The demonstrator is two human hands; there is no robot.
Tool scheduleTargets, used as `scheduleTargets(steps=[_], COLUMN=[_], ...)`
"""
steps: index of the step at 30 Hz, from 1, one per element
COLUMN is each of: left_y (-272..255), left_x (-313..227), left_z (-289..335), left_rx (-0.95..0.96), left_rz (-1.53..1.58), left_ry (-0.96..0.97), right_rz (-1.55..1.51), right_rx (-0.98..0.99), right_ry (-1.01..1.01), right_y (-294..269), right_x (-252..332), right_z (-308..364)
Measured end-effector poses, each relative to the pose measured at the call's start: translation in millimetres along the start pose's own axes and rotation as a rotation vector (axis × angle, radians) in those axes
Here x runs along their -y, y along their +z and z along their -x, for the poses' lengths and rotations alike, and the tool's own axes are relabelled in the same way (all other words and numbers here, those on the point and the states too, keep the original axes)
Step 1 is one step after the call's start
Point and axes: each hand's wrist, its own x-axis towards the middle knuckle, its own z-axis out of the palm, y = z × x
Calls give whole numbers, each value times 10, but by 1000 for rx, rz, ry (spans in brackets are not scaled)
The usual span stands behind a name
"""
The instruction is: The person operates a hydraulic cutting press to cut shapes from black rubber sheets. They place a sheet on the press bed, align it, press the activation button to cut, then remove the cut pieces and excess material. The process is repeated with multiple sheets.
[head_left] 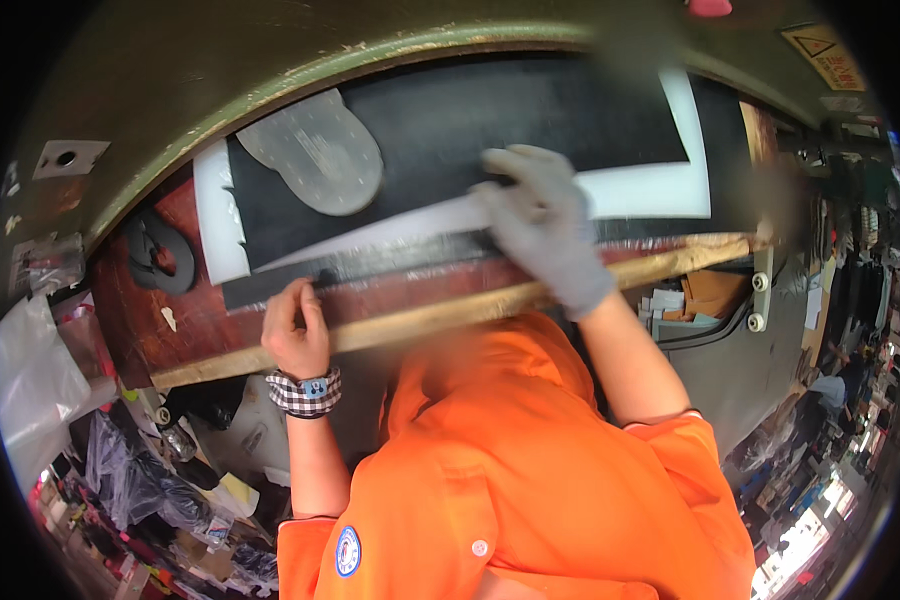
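Observation:
My left hand (297, 332) is bare, with a checked band at the wrist. Its fingers are curled, and thumb and fingertips pinch at the near edge of a black sheet (390, 258). My right hand (542, 205), in a grey glove, hovers over or rests on the sheet further right; I cannot tell which. Its fingers are bent but apart, slightly blurred, with nothing visible between them. White strips (650, 190) show beside and across the black material. Toward the far left lies a flat grey sole-shaped piece (318, 150) with small pale marks around its rim.
A black looped piece (160, 258) lies on the reddish board (185, 325) at left. A wooden strip (450, 312) edges the board nearest me. Green machinery (200, 90) arches over the far side. Below right, a bin (705, 300) holds scraps; clear plastic (40, 375) hangs at left.

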Motion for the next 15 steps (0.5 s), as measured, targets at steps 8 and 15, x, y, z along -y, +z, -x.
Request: scheduleTargets(steps=[8, 15], left_y=[40, -37], left_x=[61, 174], left_z=[-94, 424], left_rx=[-110, -37], left_rz=[-328, -376], left_ry=[139, 140], right_rz=[246, -273], right_rx=[305, 236], right_ry=[-145, -43], right_y=[1044, 841], right_x=[592, 612], right_z=[369, 518])
